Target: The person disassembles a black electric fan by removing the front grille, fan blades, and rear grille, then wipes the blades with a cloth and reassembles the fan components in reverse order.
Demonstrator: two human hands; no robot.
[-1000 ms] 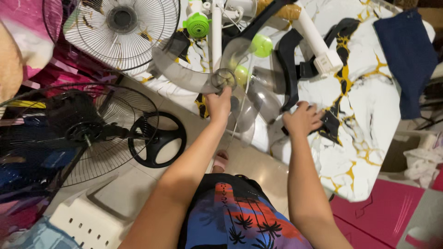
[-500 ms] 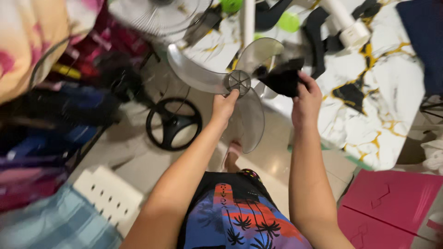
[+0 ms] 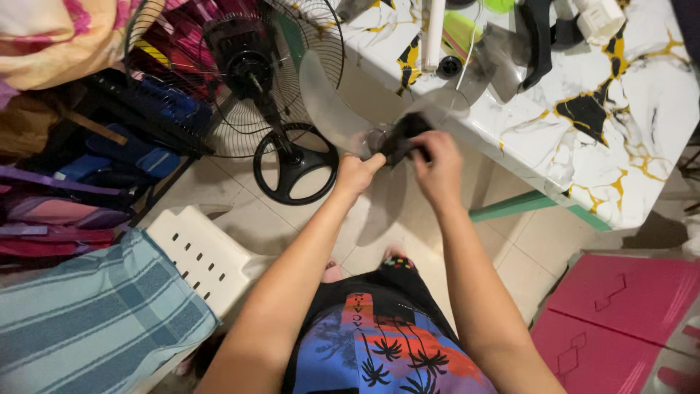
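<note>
Hands on a clear plastic fan blade, held over the tiled floor beside a marble-patterned table

Left hand (image 3: 355,174) is closed around the hub of the clear fan blade (image 3: 328,98), which hangs in the air just off the edge of the table (image 3: 620,138); right hand (image 3: 437,164) is curled tight on a dark cloth (image 3: 403,135) pressed against the blade near the hub. Behind the blade, on the floor, stands a fan (image 3: 248,66) with a wire guard and round black base, near a white plastic stool (image 3: 208,252)
</note>
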